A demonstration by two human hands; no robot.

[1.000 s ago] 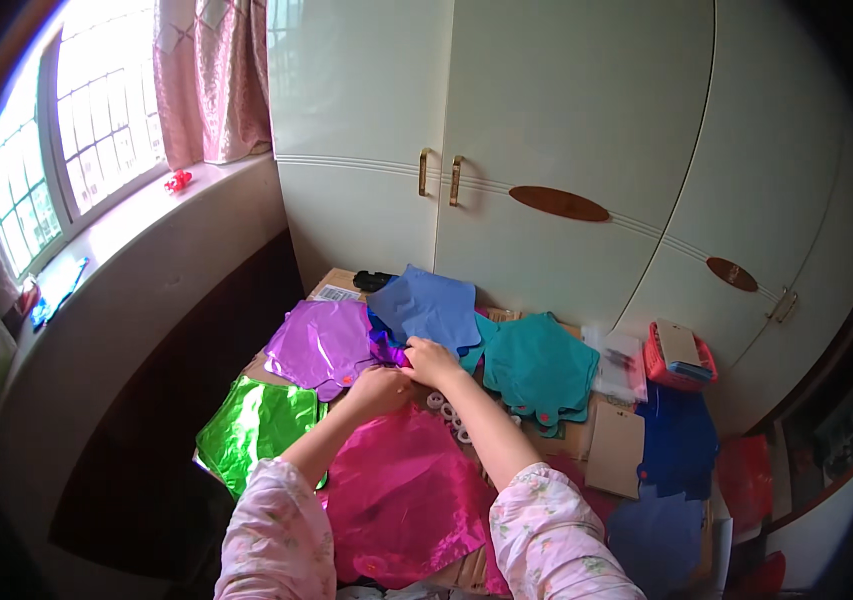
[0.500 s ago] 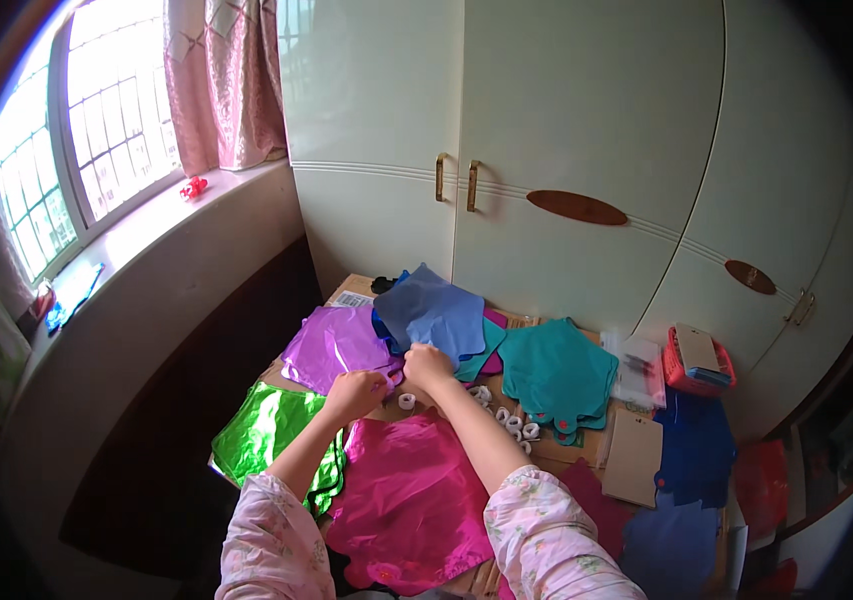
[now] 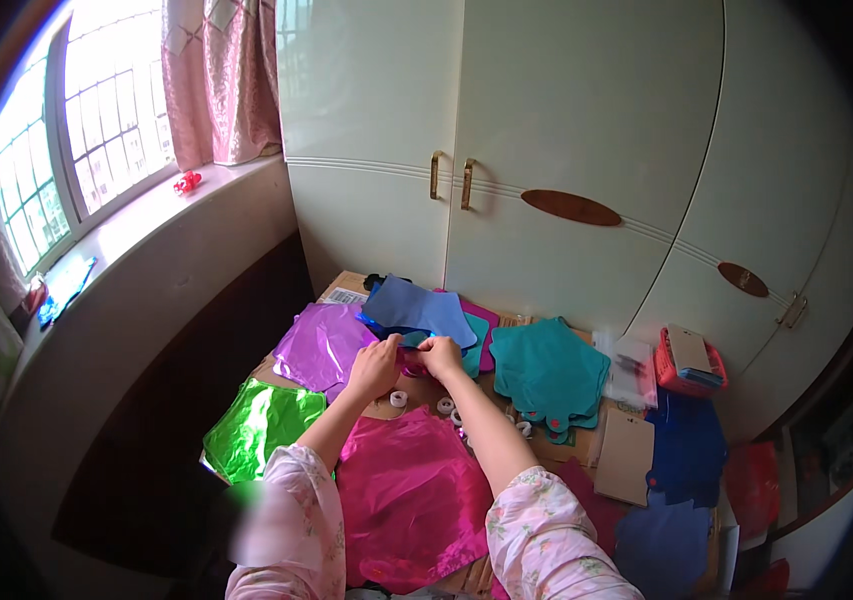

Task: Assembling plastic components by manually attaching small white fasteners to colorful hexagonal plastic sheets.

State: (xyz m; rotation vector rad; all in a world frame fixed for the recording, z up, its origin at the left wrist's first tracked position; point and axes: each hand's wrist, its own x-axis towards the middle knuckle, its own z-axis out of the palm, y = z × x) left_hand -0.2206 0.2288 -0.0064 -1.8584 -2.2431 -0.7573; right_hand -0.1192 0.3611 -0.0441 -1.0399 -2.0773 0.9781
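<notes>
Blue star-shaped foil balloon [image 3: 416,308], flat and uninflated, lies just beyond both hands at the far middle of the surface [image 3: 628,452], one lower edge reaching down to the fingertips; its broad body spreads away from the person toward the cream cupboard doors [image 3: 506,150], so it sits ahead of and slightly above the fingers. The left hand [image 3: 374,366] and the right hand [image 3: 439,355] meet side by side at that near edge, about equally close to it, fingers curled inward and pinched narrow on something small and pinkish between them (whether this is the balloon's neck, a scrap of magenta foil or a strip of tape cannot be told at this size). To the left of the fingers lies a purple foil balloon [image 3: 321,343], and nearer the person on that side a green foil balloon [image 3: 254,428]; a large magenta foil balloon [image 3: 408,490] lies under the forearms. Right of the fingers sits a teal star-shaped foil balloon [image 3: 548,368], and just on the near side of them several small white tape rolls [image 3: 398,398]. Fingertips are hidden behind the knuckles, and the blue balloon's underside edge is covered by the hands.
</notes>
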